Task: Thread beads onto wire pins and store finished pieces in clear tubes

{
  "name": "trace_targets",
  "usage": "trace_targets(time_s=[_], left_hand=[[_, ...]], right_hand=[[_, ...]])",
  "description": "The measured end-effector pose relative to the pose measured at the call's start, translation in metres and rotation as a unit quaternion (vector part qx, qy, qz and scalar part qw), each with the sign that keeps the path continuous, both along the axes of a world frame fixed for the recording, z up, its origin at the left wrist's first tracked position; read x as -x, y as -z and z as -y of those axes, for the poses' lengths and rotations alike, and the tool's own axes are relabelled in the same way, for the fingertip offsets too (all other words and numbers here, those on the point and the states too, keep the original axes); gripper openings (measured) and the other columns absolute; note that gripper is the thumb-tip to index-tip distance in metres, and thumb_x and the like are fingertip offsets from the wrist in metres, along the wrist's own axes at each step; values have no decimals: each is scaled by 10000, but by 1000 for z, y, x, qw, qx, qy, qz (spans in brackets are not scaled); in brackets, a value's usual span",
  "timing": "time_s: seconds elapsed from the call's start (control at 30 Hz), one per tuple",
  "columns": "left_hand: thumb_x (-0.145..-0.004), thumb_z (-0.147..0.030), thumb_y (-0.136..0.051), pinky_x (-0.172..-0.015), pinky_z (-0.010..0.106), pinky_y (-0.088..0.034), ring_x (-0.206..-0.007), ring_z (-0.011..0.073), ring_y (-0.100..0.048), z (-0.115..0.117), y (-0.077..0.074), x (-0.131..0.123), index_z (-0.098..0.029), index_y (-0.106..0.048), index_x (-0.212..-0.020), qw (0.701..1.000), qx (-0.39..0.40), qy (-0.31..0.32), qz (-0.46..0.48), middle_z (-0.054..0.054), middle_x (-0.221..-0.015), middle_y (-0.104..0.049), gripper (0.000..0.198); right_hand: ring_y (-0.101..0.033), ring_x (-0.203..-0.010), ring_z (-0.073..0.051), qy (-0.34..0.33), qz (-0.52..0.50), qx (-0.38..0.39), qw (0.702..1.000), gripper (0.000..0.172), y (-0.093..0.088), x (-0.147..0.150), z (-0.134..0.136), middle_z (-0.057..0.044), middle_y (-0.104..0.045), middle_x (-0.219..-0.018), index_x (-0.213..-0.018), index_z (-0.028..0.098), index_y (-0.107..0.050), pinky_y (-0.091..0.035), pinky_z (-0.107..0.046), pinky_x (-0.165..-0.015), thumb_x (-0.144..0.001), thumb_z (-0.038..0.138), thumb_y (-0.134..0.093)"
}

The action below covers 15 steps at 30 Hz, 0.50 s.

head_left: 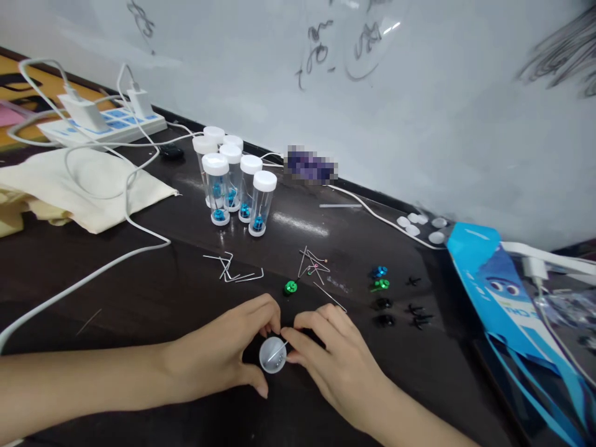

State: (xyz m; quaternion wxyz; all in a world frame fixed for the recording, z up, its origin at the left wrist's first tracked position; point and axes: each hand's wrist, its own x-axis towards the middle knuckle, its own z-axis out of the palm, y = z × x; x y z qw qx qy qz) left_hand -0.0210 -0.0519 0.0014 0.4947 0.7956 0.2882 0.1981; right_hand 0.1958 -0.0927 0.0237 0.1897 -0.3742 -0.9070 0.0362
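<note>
A small round whitish container (272, 366), seen from above, stands on the dark table between my hands. My right hand (333, 357) pinches the end of a thin metal rod (275, 351), which slants across the container's mouth. Around the container's left side, my left hand (228, 344) is open, thumb spread away from the curled fingers; whether a fingertip touches the container I cannot tell. Just beyond my hands sits a green metal part (290, 287) with a thin pin rising from it. Several thin metal pins (314, 264) and several L-shaped hex keys (228, 270) lie farther back.
Capped clear tubes (263, 205) holding blue parts stand at the back. Blue, green and black parts (382, 284) lie right, near round white discs (412, 230) and a blue package (488, 279). White cables, a power strip (121, 127) and a cream cloth (93, 186) occupy the left.
</note>
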Motion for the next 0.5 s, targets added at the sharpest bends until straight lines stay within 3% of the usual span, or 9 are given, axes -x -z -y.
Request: trace_targets(time_s=[0.3, 0.5], left_hand=[[-667, -267, -853, -752, 291, -469, -855, 174, -531, 0, 0, -2, -193, -557, -877, 1000, -19, 13, 8, 7, -978, -518, 371], [-657, -320, -854, -741, 297, -465, -842, 176, -524, 0, 5, -3, -209, -542, -885, 1000, -15, 8, 9, 1, -974, -517, 402]], right_hand=[[-467, -764, -191, -31, 6, -4, 1000, 302, 1, -3, 3, -67, -659, -884, -991, 152, -661, -347, -343, -675, -1000, 104, -363], [-475, -737, -179, -23, -36, 7, 999, 233, 4, -3, 2, -58, -655, -849, -928, 152, -651, -366, -325, -661, -980, 109, -428]])
